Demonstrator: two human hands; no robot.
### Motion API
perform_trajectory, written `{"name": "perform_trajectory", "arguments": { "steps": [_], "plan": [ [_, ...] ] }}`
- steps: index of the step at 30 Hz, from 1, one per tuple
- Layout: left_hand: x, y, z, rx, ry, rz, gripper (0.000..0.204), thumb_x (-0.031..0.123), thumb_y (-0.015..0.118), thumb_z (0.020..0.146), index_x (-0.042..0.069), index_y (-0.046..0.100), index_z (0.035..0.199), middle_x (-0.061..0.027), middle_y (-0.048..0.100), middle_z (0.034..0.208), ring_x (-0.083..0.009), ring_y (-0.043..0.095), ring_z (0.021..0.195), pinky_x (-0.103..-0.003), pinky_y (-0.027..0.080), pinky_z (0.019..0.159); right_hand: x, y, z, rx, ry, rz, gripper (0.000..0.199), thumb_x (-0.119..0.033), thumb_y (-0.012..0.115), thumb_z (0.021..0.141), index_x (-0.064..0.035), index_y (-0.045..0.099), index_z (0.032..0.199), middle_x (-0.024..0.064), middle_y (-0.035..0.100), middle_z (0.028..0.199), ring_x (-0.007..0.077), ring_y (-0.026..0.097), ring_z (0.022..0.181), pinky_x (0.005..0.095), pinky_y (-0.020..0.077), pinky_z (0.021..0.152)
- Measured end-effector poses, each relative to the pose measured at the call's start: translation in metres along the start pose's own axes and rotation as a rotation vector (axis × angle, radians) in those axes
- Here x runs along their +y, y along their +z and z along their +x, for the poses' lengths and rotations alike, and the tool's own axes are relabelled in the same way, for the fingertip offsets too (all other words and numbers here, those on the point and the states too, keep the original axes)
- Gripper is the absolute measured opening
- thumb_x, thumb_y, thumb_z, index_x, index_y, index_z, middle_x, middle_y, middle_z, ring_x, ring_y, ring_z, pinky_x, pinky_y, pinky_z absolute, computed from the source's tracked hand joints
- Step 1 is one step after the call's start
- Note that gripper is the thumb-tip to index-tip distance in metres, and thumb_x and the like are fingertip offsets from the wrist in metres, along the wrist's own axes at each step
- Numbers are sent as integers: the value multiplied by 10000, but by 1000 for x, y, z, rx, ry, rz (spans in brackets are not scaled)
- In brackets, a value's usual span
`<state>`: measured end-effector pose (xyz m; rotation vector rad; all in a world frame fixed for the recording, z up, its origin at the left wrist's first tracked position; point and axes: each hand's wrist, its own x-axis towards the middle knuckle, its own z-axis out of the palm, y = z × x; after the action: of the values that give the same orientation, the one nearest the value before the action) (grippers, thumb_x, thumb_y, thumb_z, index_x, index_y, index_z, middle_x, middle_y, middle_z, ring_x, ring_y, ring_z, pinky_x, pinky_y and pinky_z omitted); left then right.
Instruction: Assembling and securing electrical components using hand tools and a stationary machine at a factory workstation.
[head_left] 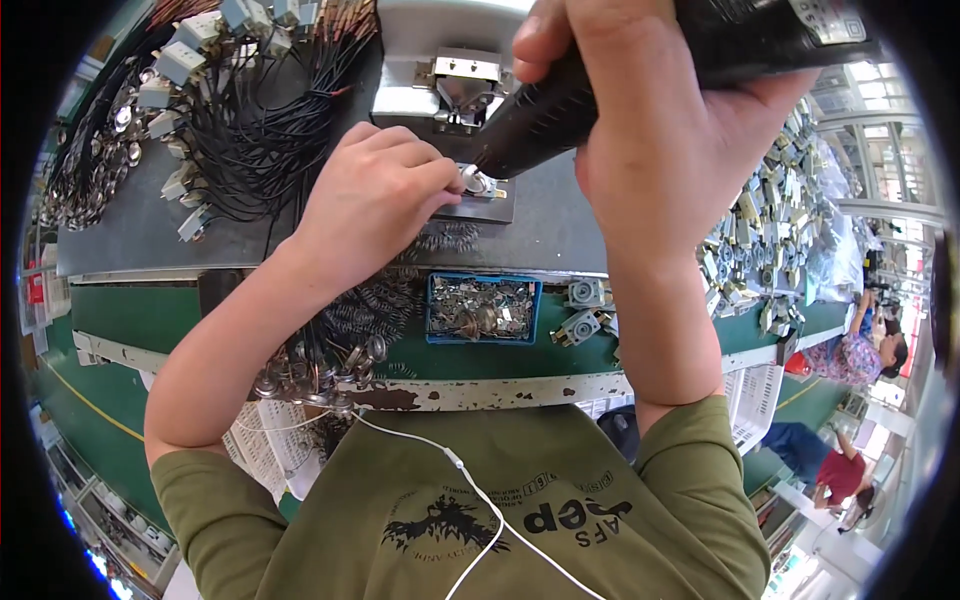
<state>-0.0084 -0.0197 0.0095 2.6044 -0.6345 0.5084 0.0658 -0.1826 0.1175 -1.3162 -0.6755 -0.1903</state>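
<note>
My right hand is wrapped round a black power screwdriver, its narrow end tilted down to the left. That end meets a small shiny metal part on a dark metal block. My left hand reaches in from the left, its thumb and forefinger closed at the same metal part. What exactly those fingertips pinch is partly hidden. Just behind stands a metal clamp-like fixture on a pale machine base.
A blue tray of small metal pieces sits in front, beside loose springs. Black cables with grey connector housings pile up at left. Many grey housings lie at right. Two other people are farther right.
</note>
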Motion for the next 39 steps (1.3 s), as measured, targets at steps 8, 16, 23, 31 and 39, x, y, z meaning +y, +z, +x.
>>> {"name": "perform_trajectory", "arguments": {
  "steps": [8,16,23,31,39],
  "plan": [
    [-3,3,-8,-43,-128,-130,80,115,769,831,83,714,879,-4,716,1075,-242,661,977,-391,503,836,19,23,-22,74,-34,188,709,129,741,851,7,307,1399,118,645,1046,170,709,867,263,610,725],
    [-2,2,-6,-52,-131,-143,80,87,759,825,74,721,895,-30,706,1023,-267,659,963,-414,521,847,27,20,-13,58,-140,104,695,48,772,854,-6,349,1403,113,619,1109,163,683,884,272,582,759],
    [2,0,-3,-76,-166,-173,77,70,763,810,70,723,876,-35,675,915,-266,645,896,-408,522,828,24,22,4,-16,-117,36,695,32,774,859,-13,351,1408,102,624,1079,158,675,885,269,573,766],
    [-8,8,-8,-1,-182,-292,166,100,778,813,44,683,938,-84,667,906,-318,646,895,-429,531,801,29,21,14,-231,145,122,666,23,763,871,-27,363,1401,76,638,983,144,667,859,262,563,746],
    [-10,-3,0,-291,-257,-62,305,289,735,918,71,665,1119,-117,721,938,-345,695,967,-458,560,821,38,37,-12,-125,-54,189,647,77,746,870,-11,337,1364,84,647,938,140,681,788,264,581,651]
  ]
}}
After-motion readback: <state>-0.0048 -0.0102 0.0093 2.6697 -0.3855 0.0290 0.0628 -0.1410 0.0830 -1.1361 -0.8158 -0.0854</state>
